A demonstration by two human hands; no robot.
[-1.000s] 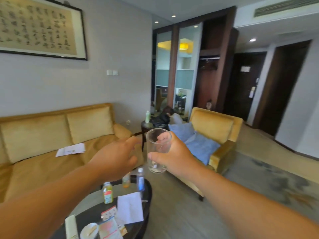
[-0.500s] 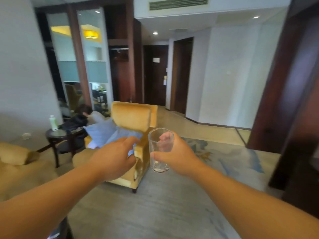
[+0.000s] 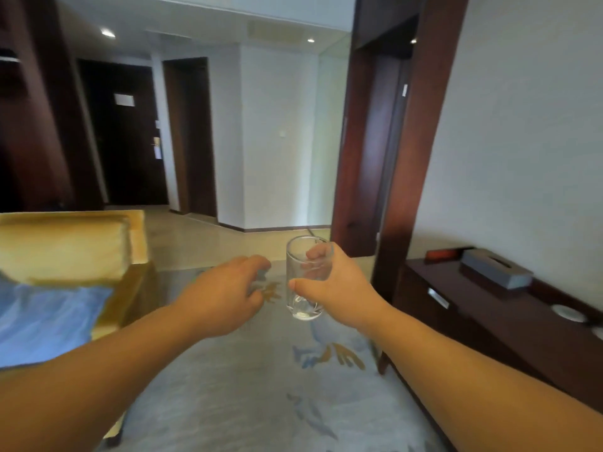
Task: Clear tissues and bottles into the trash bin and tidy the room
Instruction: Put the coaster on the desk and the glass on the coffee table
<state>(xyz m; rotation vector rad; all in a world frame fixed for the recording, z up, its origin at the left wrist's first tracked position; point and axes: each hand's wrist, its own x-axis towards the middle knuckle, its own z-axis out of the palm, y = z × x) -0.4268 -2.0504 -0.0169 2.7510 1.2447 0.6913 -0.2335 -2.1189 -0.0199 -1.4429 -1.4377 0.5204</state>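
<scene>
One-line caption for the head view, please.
Right hand holds an upright clear glass over the rug; left hand open beside it.

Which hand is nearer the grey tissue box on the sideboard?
Right. The right hand, gripping a glass, is left of the tissue box; the left hand, holding nothing, lies farther left beyond the glass.

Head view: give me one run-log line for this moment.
right hand: holds glass upright | left hand: free, fingers loosely curled | nearby: sideboard right, armchair left
</scene>
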